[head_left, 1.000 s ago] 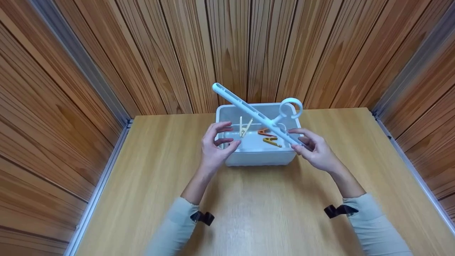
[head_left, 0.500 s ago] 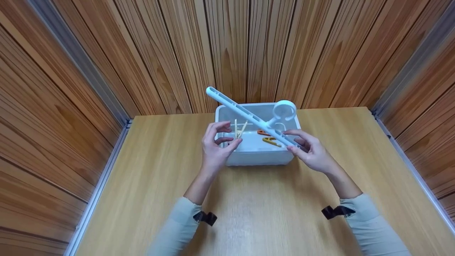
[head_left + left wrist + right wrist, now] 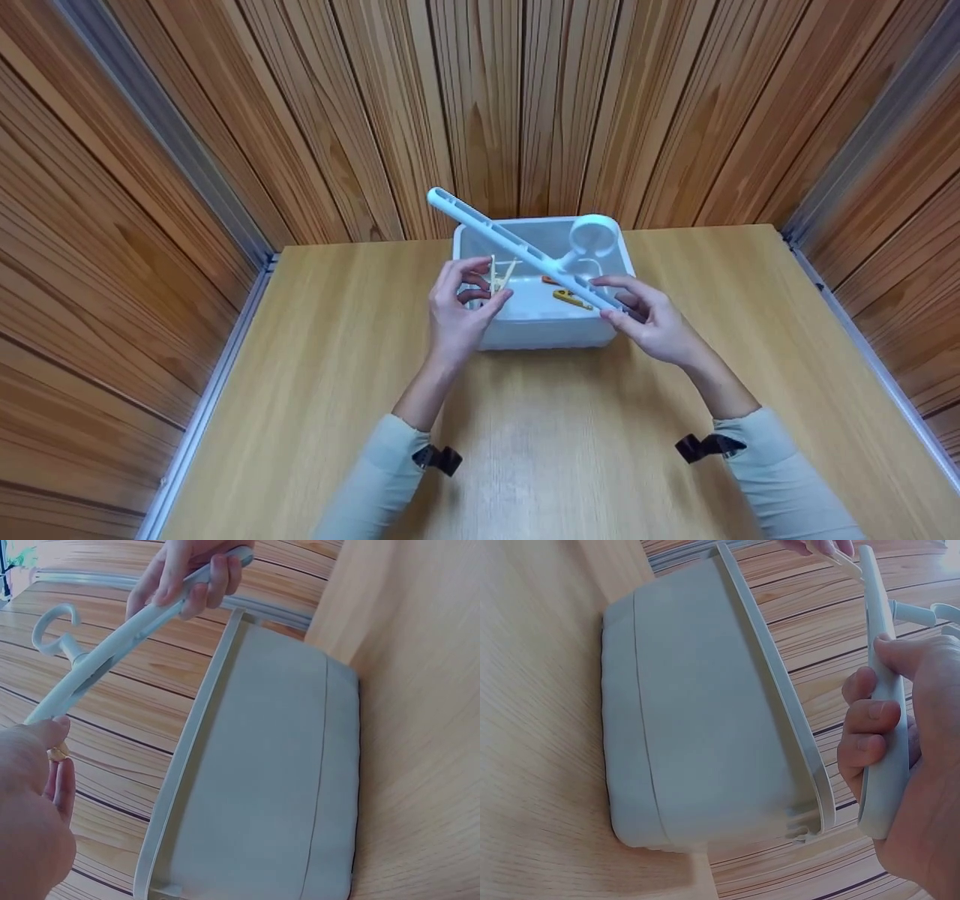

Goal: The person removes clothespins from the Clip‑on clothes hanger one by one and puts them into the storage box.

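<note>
A light blue clip hanger bar (image 3: 517, 245) with a round hook (image 3: 595, 217) slants above a whitish plastic bin (image 3: 547, 334). My right hand (image 3: 658, 324) grips the bar's lower right end, fingers wrapped round it in the right wrist view. With thumb and fingers, my left hand (image 3: 459, 309) pinches a cream clothespin (image 3: 501, 280) below the bar's left half. In the right wrist view that clothespin (image 3: 844, 562) reaches from the left fingertips towards the bar. Inside the bin lie a mustard-yellow clothespin (image 3: 572, 300) and an orange one (image 3: 550, 280), partly covered by the bar.
The bin stands at the back of the wooden table (image 3: 525, 435), close to the wood-plank wall (image 3: 480, 112). Plank panels framed by metal rails (image 3: 217, 360) rise on both sides. A black wrist mount (image 3: 437, 457) is strapped on each sleeve.
The hanger bar has moved left and slightly down with my right hand, bringing the cream clothespin between my left thumb and fingers. My left hand has barely shifted, and its fingers have closed on the clothespin.
</note>
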`<action>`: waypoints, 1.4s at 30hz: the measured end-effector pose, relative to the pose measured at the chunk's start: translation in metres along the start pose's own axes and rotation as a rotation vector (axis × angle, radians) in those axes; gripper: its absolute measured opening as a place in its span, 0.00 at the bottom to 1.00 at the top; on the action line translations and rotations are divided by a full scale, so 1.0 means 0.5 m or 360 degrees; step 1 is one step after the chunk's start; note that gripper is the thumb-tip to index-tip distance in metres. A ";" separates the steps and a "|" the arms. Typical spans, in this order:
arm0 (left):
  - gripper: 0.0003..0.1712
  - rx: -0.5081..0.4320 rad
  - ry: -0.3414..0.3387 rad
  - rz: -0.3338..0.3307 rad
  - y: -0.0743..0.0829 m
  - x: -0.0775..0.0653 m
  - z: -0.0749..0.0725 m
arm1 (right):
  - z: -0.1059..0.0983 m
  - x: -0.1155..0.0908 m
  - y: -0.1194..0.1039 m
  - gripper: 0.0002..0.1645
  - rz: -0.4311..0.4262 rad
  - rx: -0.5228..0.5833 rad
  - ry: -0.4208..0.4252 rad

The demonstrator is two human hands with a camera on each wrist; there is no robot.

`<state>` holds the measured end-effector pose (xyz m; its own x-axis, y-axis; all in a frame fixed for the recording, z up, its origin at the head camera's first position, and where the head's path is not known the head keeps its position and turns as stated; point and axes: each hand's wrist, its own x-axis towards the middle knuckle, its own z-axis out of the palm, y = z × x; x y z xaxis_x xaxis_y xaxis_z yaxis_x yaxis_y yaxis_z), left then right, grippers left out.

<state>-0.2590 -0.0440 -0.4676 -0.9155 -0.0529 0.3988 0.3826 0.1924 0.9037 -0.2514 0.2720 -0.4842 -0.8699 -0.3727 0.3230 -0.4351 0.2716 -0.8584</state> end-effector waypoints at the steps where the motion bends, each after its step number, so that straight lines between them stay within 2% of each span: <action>1: 0.29 0.0003 -0.0001 -0.0001 0.000 0.000 0.000 | 0.000 0.000 0.001 0.26 -0.0002 -0.0002 0.0001; 6: 0.29 0.0012 0.0008 0.0008 0.002 0.003 0.000 | 0.002 -0.001 0.002 0.26 -0.0008 -0.0003 0.0006; 13: 0.25 0.0008 0.0076 0.0041 -0.002 0.003 0.001 | 0.009 -0.002 0.001 0.26 -0.0007 0.0033 -0.0027; 27: 0.27 0.0066 0.0142 0.0013 0.002 0.004 0.002 | 0.018 -0.003 0.005 0.26 -0.0108 0.0040 -0.0047; 37: 0.25 0.0140 0.0091 0.0059 0.003 0.003 -0.003 | 0.020 -0.005 0.006 0.25 -0.0115 0.0044 -0.0064; 42: 0.24 0.0143 0.0023 0.0078 0.004 0.003 -0.008 | 0.019 -0.005 0.001 0.25 -0.0123 0.0069 -0.0085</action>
<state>-0.2591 -0.0477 -0.4647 -0.8939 -0.0554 0.4447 0.4133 0.2819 0.8658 -0.2470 0.2645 -0.4894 -0.8201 -0.4382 0.3680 -0.4889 0.2023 -0.8486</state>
